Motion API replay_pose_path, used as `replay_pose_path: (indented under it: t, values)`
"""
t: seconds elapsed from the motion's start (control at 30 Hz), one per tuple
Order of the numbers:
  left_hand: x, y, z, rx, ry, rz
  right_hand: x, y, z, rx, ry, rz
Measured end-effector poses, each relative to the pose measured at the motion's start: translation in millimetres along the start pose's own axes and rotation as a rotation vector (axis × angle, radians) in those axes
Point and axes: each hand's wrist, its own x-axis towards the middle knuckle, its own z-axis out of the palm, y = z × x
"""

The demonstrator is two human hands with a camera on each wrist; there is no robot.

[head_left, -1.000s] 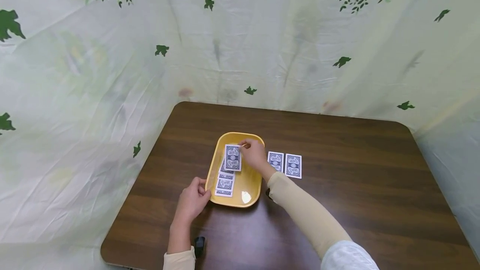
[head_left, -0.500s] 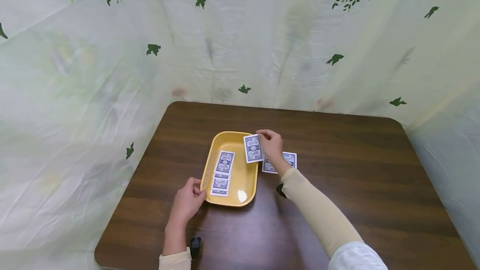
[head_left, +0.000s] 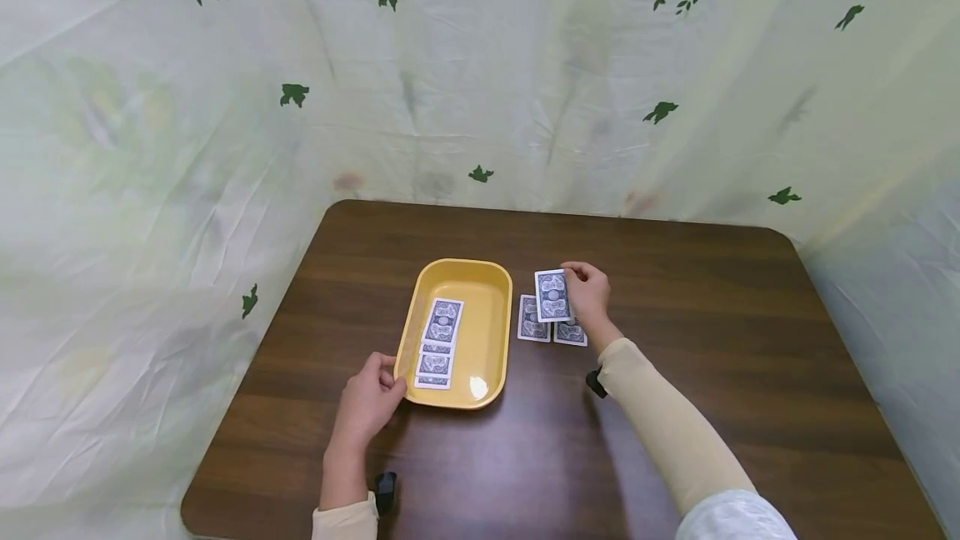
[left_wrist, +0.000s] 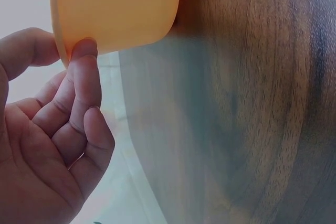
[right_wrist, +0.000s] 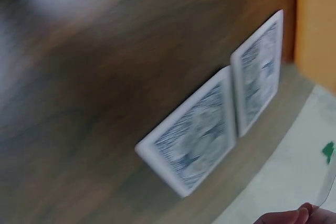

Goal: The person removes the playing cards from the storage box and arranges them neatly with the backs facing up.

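Note:
My left hand (head_left: 367, 397) pinches the near left corner of a yellow tray (head_left: 491, 332) between thumb and fingers; the left wrist view shows the thumb and fingertips on its rim (left_wrist: 59, 19). Inside the tray, several blue-backed playing cards (head_left: 442, 322) lie overlapped in a column along the left side. My right hand (head_left: 588, 294) pinches one playing card (head_left: 552, 294) by its right edge, raised over the table to the right of the tray. Below it, two more face-down cards lie side by side, a left card (head_left: 531, 325) and a right card (head_left: 572, 334), both partly covered in the head view.
The dark brown wooden table (head_left: 720, 340) has rounded corners. A pale cloth with printed green leaves (head_left: 480, 174) hangs behind it and at its sides. A black band (head_left: 386, 492) shows at the left wrist.
My right hand has carried the pinched card rightward, from over the tray to over the two cards on the table. The left hand stays on the tray's corner. The head view has shifted slightly.

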Motion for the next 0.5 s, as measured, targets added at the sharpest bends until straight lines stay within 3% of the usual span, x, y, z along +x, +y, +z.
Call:
replay_pose_path:
  t: [0.5]
  values:
    - [1.4,1.4,-0.7,0.011,-0.018,-0.023,15.0,36,-45,-0.134,0.055,0.12]
